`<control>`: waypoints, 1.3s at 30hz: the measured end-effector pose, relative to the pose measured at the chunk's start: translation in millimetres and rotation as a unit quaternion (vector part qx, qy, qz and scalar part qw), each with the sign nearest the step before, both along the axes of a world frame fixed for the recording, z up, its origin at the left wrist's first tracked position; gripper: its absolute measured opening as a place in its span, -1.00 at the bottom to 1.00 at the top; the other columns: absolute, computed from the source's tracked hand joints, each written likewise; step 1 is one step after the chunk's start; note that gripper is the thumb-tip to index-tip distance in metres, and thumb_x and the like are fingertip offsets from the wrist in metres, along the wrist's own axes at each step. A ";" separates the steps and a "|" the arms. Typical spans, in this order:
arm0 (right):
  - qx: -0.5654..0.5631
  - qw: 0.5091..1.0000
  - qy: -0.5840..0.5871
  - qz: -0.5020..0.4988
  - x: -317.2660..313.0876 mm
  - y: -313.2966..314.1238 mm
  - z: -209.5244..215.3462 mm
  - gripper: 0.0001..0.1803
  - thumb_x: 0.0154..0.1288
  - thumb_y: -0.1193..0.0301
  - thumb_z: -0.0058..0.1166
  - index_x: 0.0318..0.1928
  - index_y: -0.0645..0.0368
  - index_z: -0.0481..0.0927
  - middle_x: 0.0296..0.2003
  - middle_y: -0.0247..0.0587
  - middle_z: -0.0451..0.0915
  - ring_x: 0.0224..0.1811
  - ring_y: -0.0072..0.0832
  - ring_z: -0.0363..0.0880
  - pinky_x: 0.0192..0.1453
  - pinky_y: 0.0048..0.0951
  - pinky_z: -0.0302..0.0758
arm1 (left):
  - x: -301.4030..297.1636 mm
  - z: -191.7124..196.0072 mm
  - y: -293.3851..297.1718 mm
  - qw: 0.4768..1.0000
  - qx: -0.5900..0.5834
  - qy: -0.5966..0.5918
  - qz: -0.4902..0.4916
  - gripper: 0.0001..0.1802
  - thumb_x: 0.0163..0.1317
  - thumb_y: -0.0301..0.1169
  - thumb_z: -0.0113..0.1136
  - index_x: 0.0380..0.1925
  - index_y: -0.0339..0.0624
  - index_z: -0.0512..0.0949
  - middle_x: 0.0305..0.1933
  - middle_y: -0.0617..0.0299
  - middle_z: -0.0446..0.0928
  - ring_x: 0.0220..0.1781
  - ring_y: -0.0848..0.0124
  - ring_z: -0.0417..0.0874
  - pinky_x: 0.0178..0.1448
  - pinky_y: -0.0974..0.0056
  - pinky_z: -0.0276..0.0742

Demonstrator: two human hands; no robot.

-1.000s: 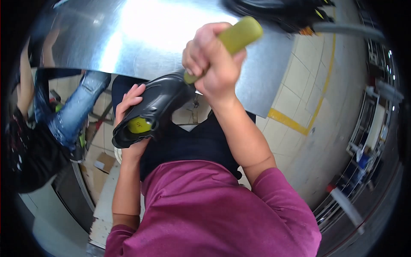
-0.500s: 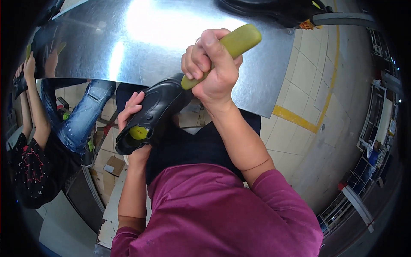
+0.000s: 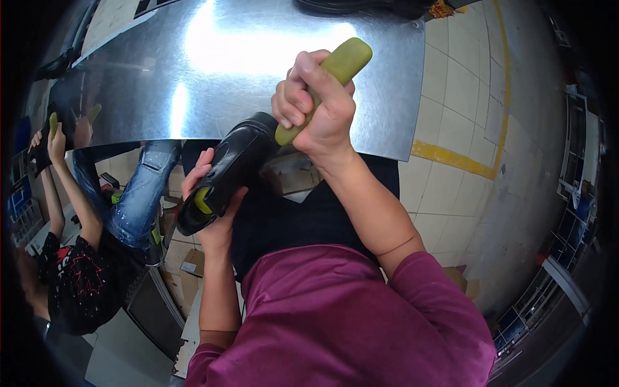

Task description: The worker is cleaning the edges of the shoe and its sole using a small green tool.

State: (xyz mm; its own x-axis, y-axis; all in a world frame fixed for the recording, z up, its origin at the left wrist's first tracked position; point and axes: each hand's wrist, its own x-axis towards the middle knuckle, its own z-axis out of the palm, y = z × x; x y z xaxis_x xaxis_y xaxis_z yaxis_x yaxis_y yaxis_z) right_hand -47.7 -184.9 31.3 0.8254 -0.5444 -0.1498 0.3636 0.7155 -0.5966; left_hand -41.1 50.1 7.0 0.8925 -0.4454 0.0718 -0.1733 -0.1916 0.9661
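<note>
My left hand [image 3: 220, 227] is closed around the heel end of a black shoe [image 3: 240, 155], its fingers along one side and the thumb on the other. The shoe slants with its opening toward me at the lower left, where a yellow-green insole [image 3: 204, 201] shows. Its toe points up and right, by the front edge of the metal table [image 3: 138, 103]. In my right hand [image 3: 320, 106] an olive-green bar [image 3: 350, 58] with rounded ends is gripped in a fist. The bar's lower end is beside the shoe's toe; whether they touch I cannot tell.
A co-worker's hand [image 3: 57, 143] at the left holds a similar green bar [image 3: 53, 124]. Dark items [image 3: 361, 8] lie on the table's far edge. A cardboard box [image 3: 192, 263] is low on the left. Yellow tape [image 3: 451, 159] marks the tiled floor at right.
The shoe has rolled in my left hand, so less of its side and insole shows. My right fist and the bar stay near its toe. The whole view has shifted slightly.
</note>
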 end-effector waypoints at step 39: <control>-0.061 0.996 0.048 -0.039 6.8 19.4 13.1 -0.79 0.43 0.33 0.23 -0.30 0.04 0.45 -0.70 -0.50 0.26 -0.75 -0.64 0.25 -0.65 -0.51 0.24 | -0.8 -1.0 2.2 0.999 -0.030 -0.006 -0.009 -0.18 -0.08 -0.64 0.64 0.22 -0.14 0.44 0.43 -0.06 0.46 0.50 0.08 0.45 0.56 0.02 0.37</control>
